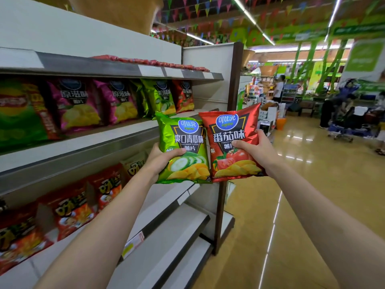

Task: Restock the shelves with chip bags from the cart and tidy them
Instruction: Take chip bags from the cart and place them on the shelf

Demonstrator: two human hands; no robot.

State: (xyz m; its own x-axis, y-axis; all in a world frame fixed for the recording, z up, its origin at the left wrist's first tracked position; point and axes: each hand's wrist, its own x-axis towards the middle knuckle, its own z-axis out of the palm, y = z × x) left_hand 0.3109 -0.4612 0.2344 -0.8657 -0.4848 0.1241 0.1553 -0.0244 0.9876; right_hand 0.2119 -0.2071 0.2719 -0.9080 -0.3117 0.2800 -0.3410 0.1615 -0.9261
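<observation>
The shelving unit [125, 130] runs along the left, its middle shelf [116, 132] carrying a row of upright chip bags: purple bags [75, 105] toward the left, then a shelved green bag [160, 97] and a shelved red bag [184, 95] at the right end, with bare shelf beyond them. Two bags are carried in front of that end — a green cucumber bag [183, 147] in the left hand [160, 159] and a red tomato bag [233, 142] in the right hand [258, 151]. Each grip is closed on the lower part of its bag, thumb across the front. Both bags stand upright, long axis vertical, faces toward the camera, edges just overlapping. The matching shelved flavours lie up and to the left of both hands; the left hand is the nearer, and the green slot comes first. Judged: placement not yet done — each bag appears headed for its own colour. No cart is in view nearby.
</observation>
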